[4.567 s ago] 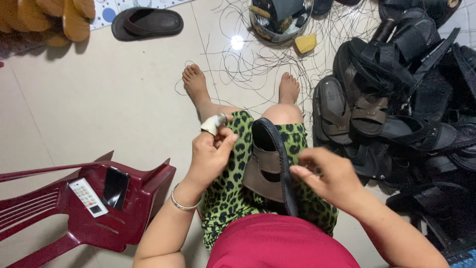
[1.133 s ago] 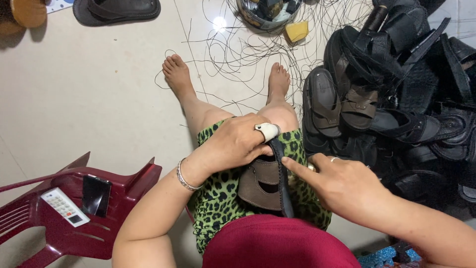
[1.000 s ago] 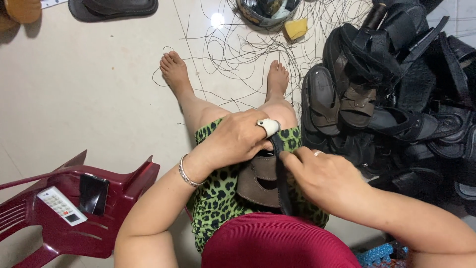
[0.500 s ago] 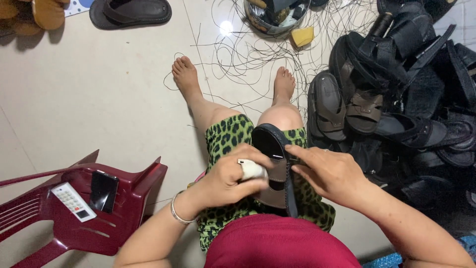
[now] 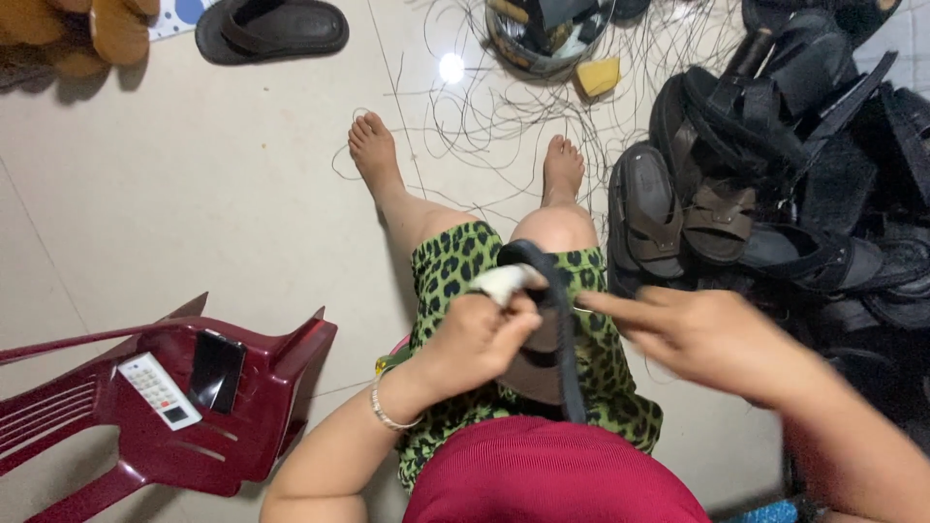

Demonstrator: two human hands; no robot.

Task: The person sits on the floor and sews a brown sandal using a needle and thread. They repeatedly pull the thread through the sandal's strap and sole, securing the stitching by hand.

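A black-soled sandal with brown straps [image 5: 542, 358] rests on edge on my lap, over the green leopard-print fabric. My left hand [image 5: 480, 334] grips its side, with white tape wrapped round the thumb. My right hand [image 5: 702, 334] is blurred, just right of the sandal, fingers pointing left toward its rim. Whether it pinches a thread or needle is too blurred to tell. My bare feet rest on the tiled floor ahead.
A pile of dark sandals [image 5: 775, 174] fills the right side. Loose black threads [image 5: 484, 107] spread over the floor near a bowl of tools [image 5: 542, 34]. A maroon plastic chair [image 5: 165, 407] at left carries a phone and a remote. One black sandal [image 5: 271, 29] lies far left.
My left hand has shifted on the sandal from its top down to its side. My right hand has drawn away from the sandal to the right.
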